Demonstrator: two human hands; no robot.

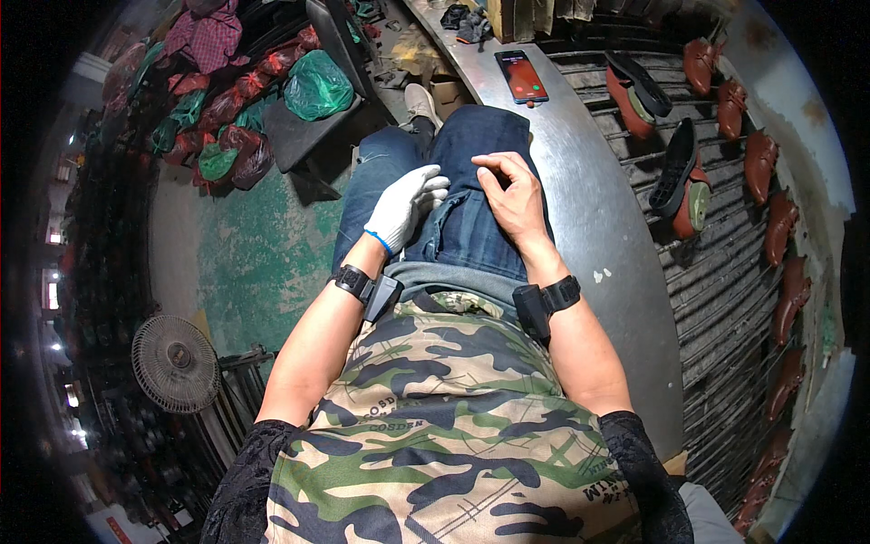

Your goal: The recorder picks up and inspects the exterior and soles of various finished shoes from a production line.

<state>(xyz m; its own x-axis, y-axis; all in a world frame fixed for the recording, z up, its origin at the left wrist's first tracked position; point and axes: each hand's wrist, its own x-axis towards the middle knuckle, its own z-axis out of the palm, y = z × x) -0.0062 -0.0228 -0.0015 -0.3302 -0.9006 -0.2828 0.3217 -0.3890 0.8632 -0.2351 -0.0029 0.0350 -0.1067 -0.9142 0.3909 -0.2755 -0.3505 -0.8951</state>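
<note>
While holding gloved left grip (408, 202) half-curled over jeans (478, 134), holding right grip (517, 199) part-open beside it, grasping nothing visible with either; seeing phone (520, 74) on bench (600, 222) ahead of right grip.

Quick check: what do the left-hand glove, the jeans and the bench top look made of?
White work glove: probably knitted fabric, by its matte surface and snug, blue-edged cuff.
Jeans: likely denim, by the faded, matte blue.
Bench top: seemingly bare metal, brushed or worn, by its silvery sheen.
</note>
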